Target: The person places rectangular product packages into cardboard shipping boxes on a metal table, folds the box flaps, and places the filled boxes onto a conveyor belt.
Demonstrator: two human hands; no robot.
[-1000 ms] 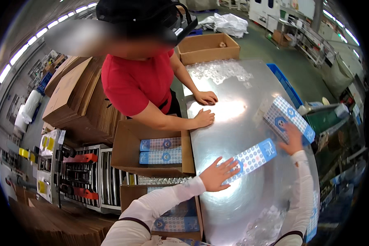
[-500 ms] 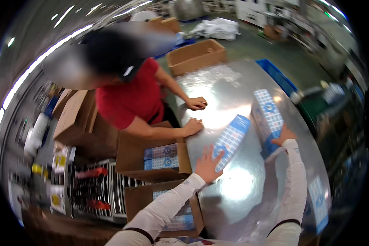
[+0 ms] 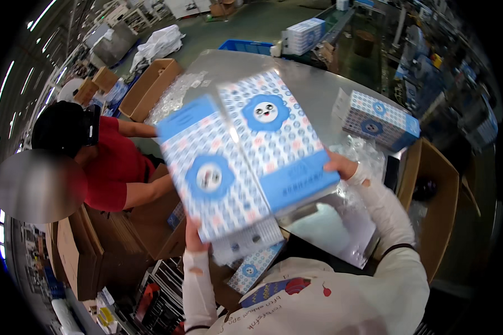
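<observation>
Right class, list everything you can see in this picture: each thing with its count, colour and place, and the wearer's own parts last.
Held boxes: two, blue and white patterned, raised side by side in front of the camera.
Third box: one, blue and white, on the table at right.
Table: one, shiny grey metal, under the held boxes.
Cartons: several, brown, open, left of and beyond the table; another at right.
Crate: one, blue, beyond the table.
Co-worker: one, red shirt, black cap, at left.
Left hand: white sleeve, under the left box.
Right hand: white sleeve, on the right box's edge.
</observation>
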